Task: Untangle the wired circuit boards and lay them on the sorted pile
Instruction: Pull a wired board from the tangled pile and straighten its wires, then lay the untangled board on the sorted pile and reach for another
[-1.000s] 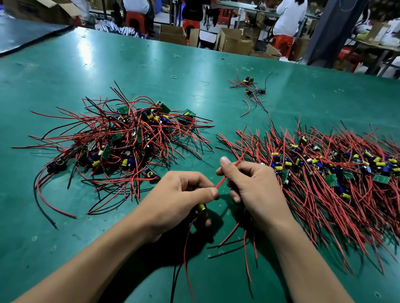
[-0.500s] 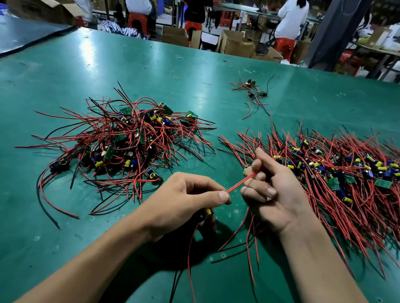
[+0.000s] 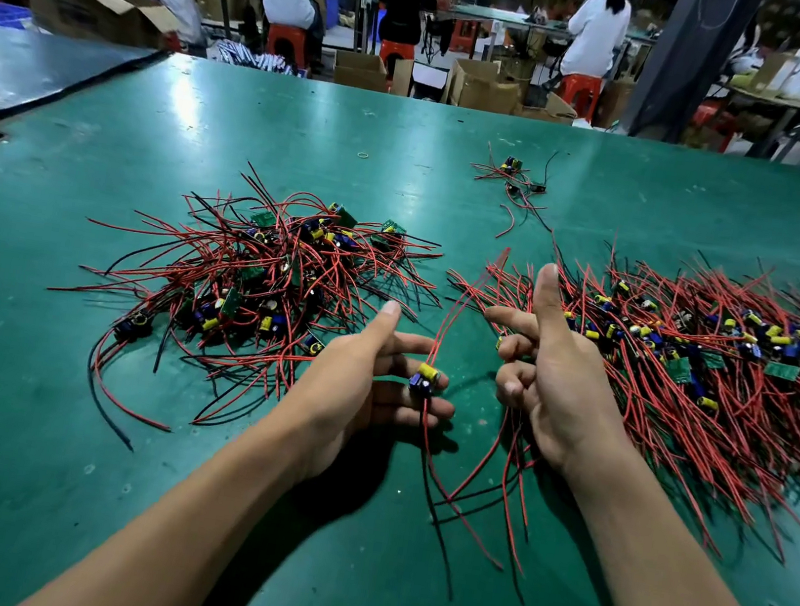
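Resting across the straight fingers of the left hand, thumb lifted clear, a single board sits between the two heaps, just above the bench. The hand is spread wide and carries it rather than clamps it, probably so its wires can fall free and show whether any cross. The right hand stands just beside it, thumb up and forefinger pointing left, the other fingers curled; whether they trap a wire I cannot tell. It looks placed to comb the leads straight before the board goes right. The board is small, with a yellow and a blue can on it. Two thin red leads arch up and away from it, and red and black ones trail below onto the bench. Left lies the tangle, leads looping every way; right lies the sorted pile, leads combed roughly parallel. Separation seems nearly done, laying down not yet.
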Available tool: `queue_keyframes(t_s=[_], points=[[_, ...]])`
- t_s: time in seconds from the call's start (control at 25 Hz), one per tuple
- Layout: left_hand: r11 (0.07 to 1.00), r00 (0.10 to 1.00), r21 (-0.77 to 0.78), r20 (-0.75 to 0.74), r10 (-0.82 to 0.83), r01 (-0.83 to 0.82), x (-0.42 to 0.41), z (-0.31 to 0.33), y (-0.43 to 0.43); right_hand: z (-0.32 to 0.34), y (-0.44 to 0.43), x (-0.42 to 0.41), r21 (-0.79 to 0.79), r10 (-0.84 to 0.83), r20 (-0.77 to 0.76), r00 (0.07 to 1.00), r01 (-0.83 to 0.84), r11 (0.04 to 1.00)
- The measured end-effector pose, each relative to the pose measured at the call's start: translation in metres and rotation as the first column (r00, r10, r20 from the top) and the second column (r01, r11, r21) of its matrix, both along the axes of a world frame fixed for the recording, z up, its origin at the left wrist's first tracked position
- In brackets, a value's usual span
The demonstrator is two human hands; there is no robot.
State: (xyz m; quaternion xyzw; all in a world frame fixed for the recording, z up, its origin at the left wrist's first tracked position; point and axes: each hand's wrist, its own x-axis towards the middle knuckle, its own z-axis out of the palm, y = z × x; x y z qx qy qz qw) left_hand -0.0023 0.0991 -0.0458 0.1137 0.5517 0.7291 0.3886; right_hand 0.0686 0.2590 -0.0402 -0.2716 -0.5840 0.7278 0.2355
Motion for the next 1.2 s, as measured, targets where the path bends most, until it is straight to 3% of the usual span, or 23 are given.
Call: queue_keyframes(t_s=[0.16,0.28,0.44,0.56,0.6,0.64,0.68,0.72,0.76,0.92,1.0,1.2], points=[[0.999,1.000,0.032,0.027,0.004,-0.005,-0.002,0.000,0.000,-0.002,-0.004,0.001,0.126,0.062,0.011,0.998,-0.063,0.990],[0.999,1.000,0.041,0.015,0.007,-0.008,-0.005,-0.003,0.001,-0.007,-0.012,0.002,0.317,0.106,0.032,0.994,-0.111,0.942],[1.000,0.997,-0.018,-0.076,-0.002,0.001,-0.008,-0.007,0.002,-0.019,-0.023,0.001,0.667,0.160,0.185,0.970,-0.244,0.704],[0.995,0.960,-0.098,-0.279,-0.008,-0.020,-0.002,-0.007,-0.001,-0.023,-0.021,-0.002,0.771,0.104,0.197,0.975,-0.220,0.598],[0.982,0.894,-0.158,-0.448,0.022,-0.104,-0.001,-0.009,-0.002,-0.023,-0.016,-0.001,0.808,0.032,0.173,0.984,-0.161,0.566],[0.942,0.739,-0.228,-0.673,0.030,-0.245,-0.002,-0.011,-0.005,-0.024,-0.010,0.000,0.848,-0.063,0.153,0.986,-0.098,0.521],[0.866,0.528,-0.285,-0.849,-0.029,-0.411,-0.003,-0.013,-0.008,-0.023,-0.003,0.001,0.880,-0.169,0.140,0.976,-0.044,0.474],[0.776,0.357,-0.308,-0.927,-0.114,-0.551,-0.004,-0.014,-0.011,-0.023,0.003,0.003,0.898,-0.264,0.131,0.955,-0.001,0.440],[0.691,0.293,-0.337,-0.938,-0.186,-0.639,-0.005,-0.013,-0.015,-0.023,0.008,0.004,0.906,-0.331,0.127,0.935,0.027,0.423],[0.491,0.378,-0.512,-0.857,-0.351,-0.705,-0.007,-0.007,-0.022,-0.027,0.010,0.003,0.895,-0.355,0.287,0.890,-0.117,0.431],[0.472,0.396,-0.555,-0.828,-0.397,-0.685,-0.006,-0.007,-0.021,-0.027,0.004,0.002,0.894,-0.351,0.339,0.873,-0.182,0.409],[0.533,0.389,-0.523,-0.852,-0.350,-0.665,-0.011,-0.006,-0.026,-0.022,-0.001,0.005,0.922,-0.303,0.310,0.901,-0.208,0.326]])
